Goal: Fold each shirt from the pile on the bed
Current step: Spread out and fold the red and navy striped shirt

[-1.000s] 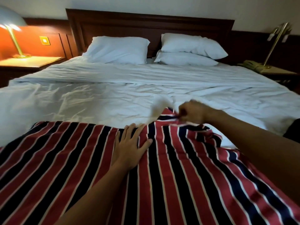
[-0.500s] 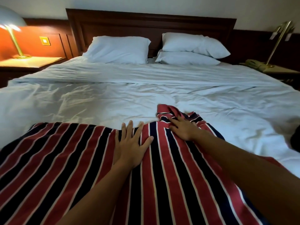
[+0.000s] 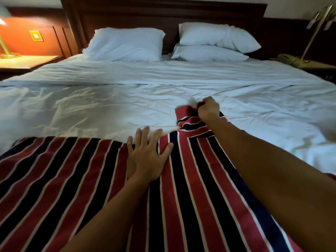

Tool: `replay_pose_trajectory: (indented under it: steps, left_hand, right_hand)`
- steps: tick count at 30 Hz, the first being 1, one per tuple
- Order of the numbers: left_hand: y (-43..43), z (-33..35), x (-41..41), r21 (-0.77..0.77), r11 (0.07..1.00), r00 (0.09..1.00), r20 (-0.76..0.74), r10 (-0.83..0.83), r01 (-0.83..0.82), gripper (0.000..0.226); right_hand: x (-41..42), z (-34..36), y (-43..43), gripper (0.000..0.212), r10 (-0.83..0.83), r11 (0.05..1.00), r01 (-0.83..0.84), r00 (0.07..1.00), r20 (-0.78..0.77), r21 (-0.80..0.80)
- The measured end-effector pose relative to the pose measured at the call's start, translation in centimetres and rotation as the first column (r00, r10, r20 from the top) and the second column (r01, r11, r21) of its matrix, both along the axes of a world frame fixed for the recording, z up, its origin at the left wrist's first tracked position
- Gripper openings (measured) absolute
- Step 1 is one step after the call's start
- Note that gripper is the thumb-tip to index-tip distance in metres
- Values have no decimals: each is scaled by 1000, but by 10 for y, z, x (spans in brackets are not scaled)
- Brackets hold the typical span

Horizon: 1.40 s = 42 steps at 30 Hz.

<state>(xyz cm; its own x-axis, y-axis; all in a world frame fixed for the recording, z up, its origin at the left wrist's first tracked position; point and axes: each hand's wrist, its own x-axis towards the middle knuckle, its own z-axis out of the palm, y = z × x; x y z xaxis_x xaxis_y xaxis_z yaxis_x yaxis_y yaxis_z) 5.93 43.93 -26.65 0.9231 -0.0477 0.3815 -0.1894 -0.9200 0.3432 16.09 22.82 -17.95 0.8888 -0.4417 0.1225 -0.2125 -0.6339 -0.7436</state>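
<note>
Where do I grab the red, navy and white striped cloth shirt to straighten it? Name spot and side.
Grip the bunched far end of the striped shirt, from the right: it rises crumpled off the white sheet, where the right hand pinches it; the left hand pins the rest.

Left hand lies flat, fingers spread; right hand is clenched, arm outstretched.

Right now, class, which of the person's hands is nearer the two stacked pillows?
Right. The right hand, gripping a bunched end of the striped shirt, reaches up the bed below the stacked pillows. The left hand presses flat on the shirt, farther back and to their left.
</note>
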Motion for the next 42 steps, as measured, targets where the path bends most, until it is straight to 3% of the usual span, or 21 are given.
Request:
replay_pose_trajectory:
  steps: [2, 4, 6, 8, 11, 15, 17, 21, 25, 27, 29, 31, 34, 38, 42]
  left_hand:
    - [0, -1, 0, -4, 1000, 1000, -9, 4, -4, 84]
    - [-1, 0, -1, -7, 1000, 1000, -5, 7, -7, 84]
    - [-1, 1, -1, -6, 1000, 1000, 0, 12, -12, 84]
    - [0, 0, 0, 13, 1000, 1000, 3, 13, -13, 83]
    - [-1, -1, 1, 21, 1000, 1000, 11, 16, -16, 81]
    - [-2, 0, -1, 26, 1000, 1000, 10, 14, -14, 79]
    - [-3, 0, -1, 24, 1000, 1000, 18, 13, -14, 79]
    - [-3, -2, -1, 18, 1000, 1000, 17, 21, -21, 81]
    - [-1, -7, 2, 75, 997, 1000, -9, 22, -21, 83]
    - [2, -9, 2, 96, 995, 999, -27, 21, -19, 84]
    - [3, -10, 1, 102, 995, 999, -36, 26, -22, 85]
    - [2, -7, 2, 102, 994, 998, -44, 34, -29, 86]
    - [2, -4, 1, 112, 993, 998, -50, 36, -31, 87]
    - [3, 0, 0, 123, 992, 998, -57, 23, -16, 85]
    - [5, 1, -2, 135, 991, 997, -70, 21, -11, 85]
  right_hand:
    - [-7, -10, 9, 77, 271, 963, -269, 961, -63, 29]
    - [-20, -20, 13, 82, 389, 904, -407, 911, -137, -133]
    - [-38, -25, 14, 69, 375, 837, -400, 916, -141, -373]
    - [-55, -26, 15, 63, 348, 788, -406, 914, -209, -464]
    - [-65, -35, 13, 83, 316, 754, -501, 844, -433, -425]
    - [-42, -35, 26, 100, 263, 866, -401, 872, -412, -298]
    - [-21, -33, 39, 95, 190, 899, -324, 895, -403, -295]
    - [3, -20, 60, 42, 60, 890, -184, 954, -294, -417]
    - [17, -11, 48, 43, 5, 993, -15, 996, -86, -117]
    - [10, -11, 41, 53, 166, 984, -159, 983, -85, 77]
    - [-14, -11, 35, 58, 396, 894, -367, 915, -70, 256]
    - [-42, -4, 22, 69, 503, 864, -495, 857, -111, 95]
    - [-98, -4, -7, 70, 454, 800, -513, 857, -245, -312]
    - [-164, -32, -55, 72, 388, 685, -589, 792, -471, -428]
    - [-160, -49, -84, 79, 265, 713, -461, 875, -405, -529]
